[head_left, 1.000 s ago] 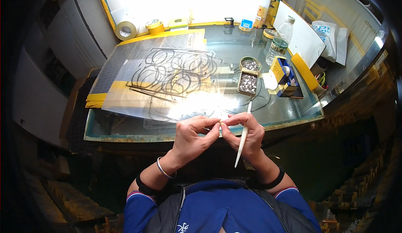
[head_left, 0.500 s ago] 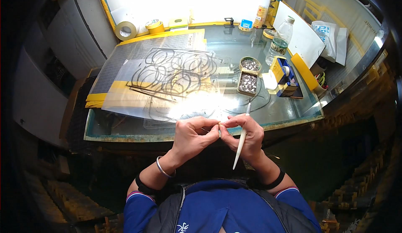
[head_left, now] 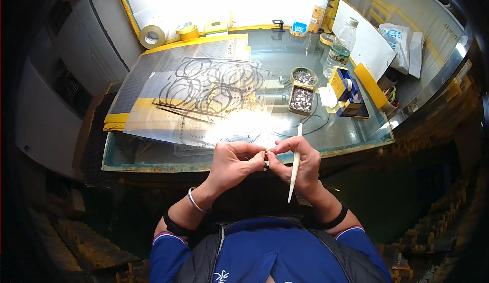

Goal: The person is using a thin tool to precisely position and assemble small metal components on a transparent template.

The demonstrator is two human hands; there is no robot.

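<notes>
Above the near edge of the glass-topped table [head_left: 147, 161], the thumbs and forefingers of both hands meet in a pinch. My left hand [head_left: 229, 163] is closed at the fingertips on something too small to make out. My right hand [head_left: 306, 168] pinches at the same spot and also carries a white tapered stick [head_left: 295, 176] between its fingers, its thin end pointing down toward me. Beyond my hands lies a clear sheet [head_left: 153, 87] bearing black rings and curved strips [head_left: 183, 89].
Right of the sheet stand a round tin [head_left: 304, 77] and a square tin [head_left: 301, 101] of small shiny pieces. Nearby are a blue tape dispenser [head_left: 351, 97] and a clear plastic bottle [head_left: 346, 36]. Tape rolls [head_left: 152, 37] sit at the back left beside a bright panel [head_left: 229, 3].
The white stick has tilted slightly, its lower tip shifting right and up. My fingertips have shifted a little at the pinch; both arms stay nearly in place.
</notes>
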